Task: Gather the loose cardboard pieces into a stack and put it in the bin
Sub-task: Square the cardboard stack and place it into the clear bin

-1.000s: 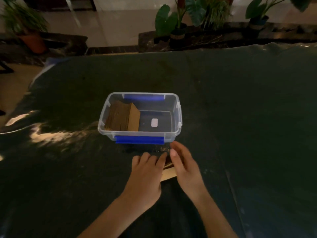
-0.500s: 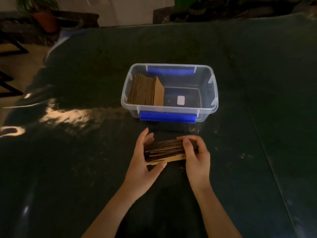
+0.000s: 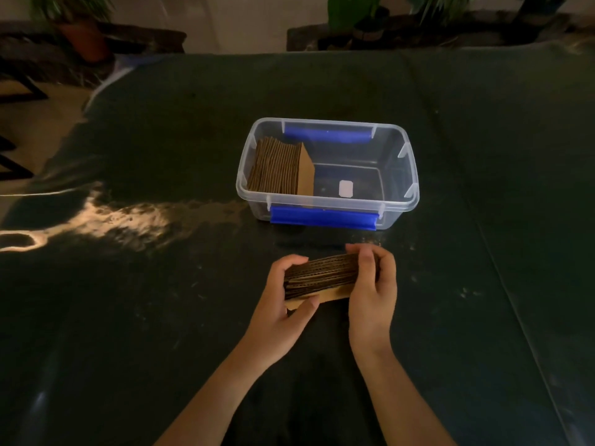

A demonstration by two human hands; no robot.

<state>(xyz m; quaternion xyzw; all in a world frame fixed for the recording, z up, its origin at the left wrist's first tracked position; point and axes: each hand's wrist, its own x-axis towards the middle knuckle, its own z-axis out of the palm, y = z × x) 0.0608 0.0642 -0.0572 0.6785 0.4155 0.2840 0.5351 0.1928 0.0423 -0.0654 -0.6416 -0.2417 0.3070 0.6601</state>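
Note:
A stack of brown corrugated cardboard pieces [image 3: 322, 276] is held on edge between both hands, just in front of the bin. My left hand [image 3: 283, 304] grips its left end with the thumb underneath. My right hand [image 3: 373, 291] wraps its right end, fingers over the top. The clear plastic bin [image 3: 409, 201] with blue clips stands a little farther away on the dark table. Inside it, against the left wall, leans another cardboard stack [image 3: 280, 167]. A small white label shows on the bin's floor.
The dark green table cover [image 3: 161, 317] stretches all round, with a bright glare patch at the left. Potted plants [image 3: 83, 30] and a low ledge lie beyond the far edge. A seam in the cover runs down the right side.
My hands went from pressing cardboard flat on the table to holding the gathered stack on edge. Since half a second ago the grip has tightened slightly and the view shifted.

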